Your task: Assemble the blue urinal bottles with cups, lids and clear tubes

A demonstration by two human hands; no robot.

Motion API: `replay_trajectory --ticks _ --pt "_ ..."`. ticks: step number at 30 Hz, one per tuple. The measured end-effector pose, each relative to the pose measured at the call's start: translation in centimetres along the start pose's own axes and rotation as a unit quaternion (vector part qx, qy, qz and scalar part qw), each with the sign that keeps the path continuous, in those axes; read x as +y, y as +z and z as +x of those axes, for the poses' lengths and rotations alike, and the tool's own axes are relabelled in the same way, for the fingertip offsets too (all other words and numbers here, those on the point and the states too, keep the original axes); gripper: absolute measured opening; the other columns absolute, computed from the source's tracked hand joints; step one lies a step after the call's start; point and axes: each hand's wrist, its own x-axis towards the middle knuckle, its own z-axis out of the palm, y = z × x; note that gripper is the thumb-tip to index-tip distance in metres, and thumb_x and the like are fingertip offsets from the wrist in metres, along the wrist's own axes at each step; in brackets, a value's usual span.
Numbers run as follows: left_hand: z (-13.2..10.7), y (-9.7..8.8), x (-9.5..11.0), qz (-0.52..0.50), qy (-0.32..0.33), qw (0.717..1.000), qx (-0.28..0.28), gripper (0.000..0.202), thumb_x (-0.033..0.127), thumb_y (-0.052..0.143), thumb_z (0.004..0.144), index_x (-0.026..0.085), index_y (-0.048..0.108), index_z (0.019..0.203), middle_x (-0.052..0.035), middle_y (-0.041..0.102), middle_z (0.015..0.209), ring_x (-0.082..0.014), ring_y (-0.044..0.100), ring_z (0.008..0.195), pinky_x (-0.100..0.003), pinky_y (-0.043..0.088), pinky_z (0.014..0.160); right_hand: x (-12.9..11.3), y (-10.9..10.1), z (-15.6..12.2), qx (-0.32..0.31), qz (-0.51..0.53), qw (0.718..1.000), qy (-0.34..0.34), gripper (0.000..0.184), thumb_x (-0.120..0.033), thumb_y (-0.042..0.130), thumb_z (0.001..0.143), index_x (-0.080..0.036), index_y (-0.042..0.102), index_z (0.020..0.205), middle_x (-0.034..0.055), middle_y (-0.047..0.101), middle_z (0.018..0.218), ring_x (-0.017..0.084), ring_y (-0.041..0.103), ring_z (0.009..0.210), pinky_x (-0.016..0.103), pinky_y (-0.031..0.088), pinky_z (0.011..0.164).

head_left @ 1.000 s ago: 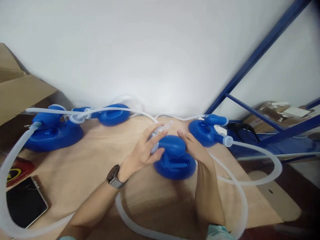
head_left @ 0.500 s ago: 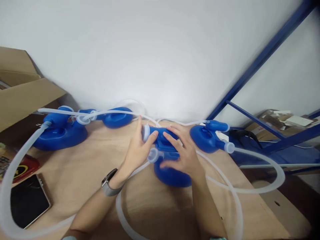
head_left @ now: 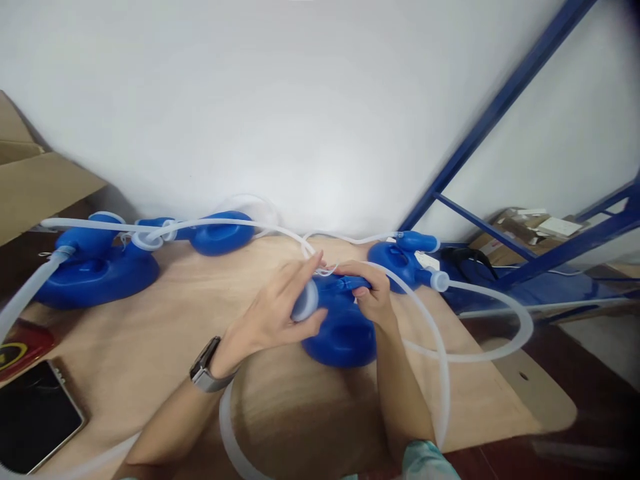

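Note:
A blue plastic vessel (head_left: 343,330) sits on the wooden table (head_left: 165,333) in front of me. My left hand (head_left: 273,310), with a watch on the wrist, is closed around the vessel's white-capped port (head_left: 305,300). My right hand (head_left: 367,290) is closed on the vessel's blue neck at its top, where thin clear tubing (head_left: 325,270) loops between my fingers. A thick translucent hose (head_left: 440,353) runs down past my right forearm.
More blue vessels lie at the left (head_left: 95,273), back middle (head_left: 220,233) and right (head_left: 400,260), joined by hoses. A phone (head_left: 35,417) lies at the lower left, a cardboard box (head_left: 35,187) at the far left. Blue shelving (head_left: 510,93) stands on the right.
The vessel has been turned and shifted. My left hand moved onto the white-capped port and my right hand went from lying on the body to gripping the neck.

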Motion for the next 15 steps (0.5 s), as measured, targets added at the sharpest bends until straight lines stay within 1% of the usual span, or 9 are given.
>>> replay_trajectory --ticks 1,3,5,7,9,10,11,13,15 --pt "0.1 0.1 0.1 0.000 -0.009 1.000 0.002 0.073 0.027 0.063 0.096 0.023 0.036 0.164 -0.0151 0.067 0.134 -0.0296 0.068 0.119 -0.045 0.057 0.104 0.1 0.2 0.1 -0.004 0.015 1.000 0.014 0.062 -0.080 0.052 0.095 -0.028 0.084 0.104 0.0099 0.083 0.096 0.031 0.079 0.093 0.044 0.062 0.087" --pt "0.1 0.5 0.3 0.010 -0.022 0.999 0.021 0.056 0.023 0.061 0.095 0.022 0.053 0.150 -0.0134 0.068 0.128 -0.0273 0.069 0.114 -0.042 0.059 0.099 0.2 0.5 0.4 -0.012 0.028 0.999 0.044 0.062 -0.080 0.052 0.094 -0.027 0.084 0.100 0.0090 0.083 0.093 0.030 0.079 0.090 0.043 0.061 0.085" --pt "0.2 0.8 0.4 0.028 -0.023 0.998 0.050 0.046 0.021 0.062 0.093 0.021 0.062 0.139 -0.0124 0.069 0.124 -0.0261 0.070 0.112 -0.040 0.061 0.098 0.0 0.7 0.7 -0.028 0.031 0.997 0.070 0.064 -0.081 0.050 0.095 -0.026 0.083 0.103 0.0094 0.082 0.095 0.031 0.078 0.092 0.044 0.062 0.087" --pt "0.2 1.0 0.2 0.047 -0.019 0.996 0.076 0.043 0.019 0.064 0.092 0.021 0.065 0.135 -0.0120 0.069 0.123 -0.0250 0.071 0.110 -0.038 0.062 0.097 -0.5 0.7 0.8 -0.034 0.019 0.997 0.072 0.062 -0.077 0.048 0.098 -0.026 0.082 0.111 0.0104 0.082 0.105 0.031 0.077 0.103 0.047 0.061 0.094" --pt "0.1 1.0 0.0 0.072 -0.016 0.992 0.098 0.040 0.018 0.065 0.093 0.022 0.067 0.132 -0.0120 0.068 0.124 -0.0244 0.072 0.111 -0.038 0.062 0.097 -1.1 0.8 0.8 -0.003 -0.022 0.999 0.050 0.052 -0.067 0.050 0.102 -0.028 0.079 0.121 0.0112 0.078 0.124 0.032 0.071 0.121 0.049 0.056 0.106" --pt "0.0 1.0 -0.1 0.084 -0.016 0.991 0.104 0.038 0.018 0.065 0.093 0.022 0.068 0.131 -0.0123 0.068 0.125 -0.0245 0.072 0.112 -0.038 0.063 0.097 -1.5 0.9 0.8 0.019 -0.048 0.998 0.031 0.045 -0.060 0.052 0.104 -0.029 0.077 0.125 0.0108 0.074 0.132 0.031 0.067 0.128 0.050 0.054 0.110" --pt "0.0 1.0 -0.2 0.094 -0.016 0.990 0.107 0.037 0.018 0.066 0.093 0.022 0.069 0.130 -0.0127 0.068 0.126 -0.0248 0.072 0.114 -0.038 0.063 0.098 -1.9 1.0 0.7 0.037 -0.070 0.997 0.008 0.039 -0.053 0.053 0.105 -0.030 0.075 0.128 0.0100 0.072 0.136 0.030 0.065 0.130 0.050 0.052 0.111" --pt "-0.1 1.0 -0.3 0.102 -0.014 0.989 0.103 0.038 0.018 0.067 0.093 0.023 0.069 0.131 -0.0129 0.068 0.127 -0.0252 0.072 0.115 -0.039 0.063 0.098 -2.5 1.5 0.5 0.044 -0.092 0.994 -0.025 0.034 -0.043 0.051 0.108 -0.032 0.073 0.132 0.0085 0.073 0.132 0.028 0.068 0.123 0.047 0.054 0.107" --pt "-0.2 1.1 -0.3 0.102 -0.005 0.990 0.093 0.039 0.019 0.067 0.093 0.024 0.068 0.132 -0.0127 0.068 0.129 -0.0254 0.072 0.115 -0.040 0.064 0.098 -2.9 2.0 0.1 0.035 -0.089 0.995 -0.014 0.036 -0.041 0.045 0.110 -0.032 0.070 0.134 0.0078 0.075 0.120 0.027 0.070 0.109 0.045 0.055 0.099"
